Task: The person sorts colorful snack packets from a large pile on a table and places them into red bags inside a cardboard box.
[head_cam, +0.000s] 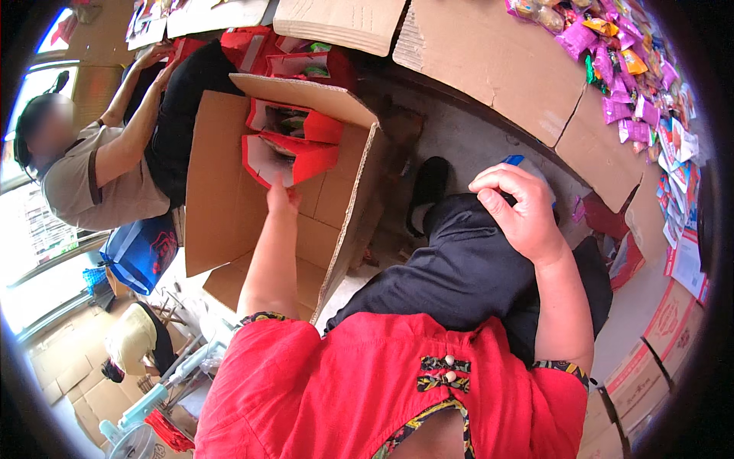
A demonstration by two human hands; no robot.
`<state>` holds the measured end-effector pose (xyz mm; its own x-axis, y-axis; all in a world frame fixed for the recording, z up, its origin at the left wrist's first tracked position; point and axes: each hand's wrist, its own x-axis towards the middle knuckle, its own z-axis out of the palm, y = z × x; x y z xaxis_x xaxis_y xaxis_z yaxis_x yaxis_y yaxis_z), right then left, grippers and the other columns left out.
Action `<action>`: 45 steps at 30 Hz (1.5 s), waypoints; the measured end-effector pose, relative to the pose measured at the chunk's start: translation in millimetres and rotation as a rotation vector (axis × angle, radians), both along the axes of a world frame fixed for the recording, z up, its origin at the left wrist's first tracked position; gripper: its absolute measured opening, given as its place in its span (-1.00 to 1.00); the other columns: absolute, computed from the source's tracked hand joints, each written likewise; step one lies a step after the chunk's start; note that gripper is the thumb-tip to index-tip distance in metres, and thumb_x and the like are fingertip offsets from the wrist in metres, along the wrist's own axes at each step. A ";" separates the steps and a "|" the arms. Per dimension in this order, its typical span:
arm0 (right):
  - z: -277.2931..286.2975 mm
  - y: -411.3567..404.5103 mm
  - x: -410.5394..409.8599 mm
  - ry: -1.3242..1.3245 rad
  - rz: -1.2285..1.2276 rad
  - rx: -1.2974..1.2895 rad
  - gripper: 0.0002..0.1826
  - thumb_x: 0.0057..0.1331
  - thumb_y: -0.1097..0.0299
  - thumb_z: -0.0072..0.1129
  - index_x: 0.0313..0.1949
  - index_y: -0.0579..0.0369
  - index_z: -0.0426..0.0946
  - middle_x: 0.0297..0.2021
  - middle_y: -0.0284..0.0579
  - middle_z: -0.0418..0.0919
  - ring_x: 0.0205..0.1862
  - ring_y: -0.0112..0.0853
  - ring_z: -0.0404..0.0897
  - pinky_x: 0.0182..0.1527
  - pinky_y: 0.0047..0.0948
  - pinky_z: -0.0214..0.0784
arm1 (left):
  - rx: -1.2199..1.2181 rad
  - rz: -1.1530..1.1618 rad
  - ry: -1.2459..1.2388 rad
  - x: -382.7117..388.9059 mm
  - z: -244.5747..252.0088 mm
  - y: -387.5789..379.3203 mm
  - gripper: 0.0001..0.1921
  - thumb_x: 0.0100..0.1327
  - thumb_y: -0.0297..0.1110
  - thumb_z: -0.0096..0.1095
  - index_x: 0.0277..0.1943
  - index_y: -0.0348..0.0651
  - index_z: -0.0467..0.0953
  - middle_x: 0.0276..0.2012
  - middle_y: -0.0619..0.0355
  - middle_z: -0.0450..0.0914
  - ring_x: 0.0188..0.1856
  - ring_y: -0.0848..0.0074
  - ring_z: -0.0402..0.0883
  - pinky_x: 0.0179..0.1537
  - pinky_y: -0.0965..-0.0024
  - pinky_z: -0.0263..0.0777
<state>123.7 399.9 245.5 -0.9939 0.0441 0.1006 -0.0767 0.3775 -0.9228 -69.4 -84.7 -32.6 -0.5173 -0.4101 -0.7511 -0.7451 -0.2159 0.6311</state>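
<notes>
My left hand (pixel 282 198) reaches into a large open cardboard box (pixel 221 183) and grips the near edge of a red gift bag (pixel 315 163) with a pale inner side. Another red bag (pixel 324 127) stands right beyond it in the box, with dark and green packets inside. My right hand (pixel 516 201) is raised above my dark trousers at the right knee, fingers loosely curled, nothing visible in it. Just behind that hand is a blue and clear plastic item (pixel 513 160), partly hidden.
A cardboard-covered table (pixel 487 63) curves across the top, bearing a heap of small wrapped snacks (pixel 619 74). A co-worker (pixel 109 166) sits at the left near more red bags (pixel 246 49). Another person (pixel 137 338) bends at lower left, near a pale blue fan (pixel 135 407).
</notes>
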 end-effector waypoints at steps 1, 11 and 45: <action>-0.2 -0.1 -0.4 -0.002 0.008 0.002 -0.89 0.39 0.49 0.26 -0.23 0.29 0.58 -0.31 -0.02 0.65 -0.25 -0.21 0.65 -0.14 -0.35 0.49 | 0.004 -0.004 -0.003 3.2 -5.5 11.9 -0.64 0.47 -0.07 0.24 0.17 -0.05 0.48 0.03 0.08 0.62 -0.04 0.22 0.68 -0.07 -0.03 0.60; -2.9 1.9 -1.4 -0.021 0.007 -0.010 -0.89 0.40 0.47 0.27 -0.22 0.29 0.59 -0.31 -0.01 0.65 -0.25 -0.20 0.66 -0.14 -0.34 0.49 | 0.157 0.208 0.364 -12.9 -13.3 41.1 -0.72 0.52 -0.24 0.02 0.11 -0.25 0.46 -0.02 -0.01 0.67 -0.08 0.15 0.72 -0.11 0.02 0.73; -13.1 17.6 36.9 0.134 -0.024 0.177 -0.90 0.35 0.40 0.27 -0.27 0.17 0.60 -0.33 -0.09 0.63 -0.26 -0.09 0.63 -0.20 -0.19 0.49 | -1.363 -1.574 1.285 -60.0 192.7 225.9 -0.60 0.10 -0.03 0.55 -0.34 -0.14 0.50 -0.34 0.08 0.56 -0.14 0.08 0.57 0.14 -0.06 0.42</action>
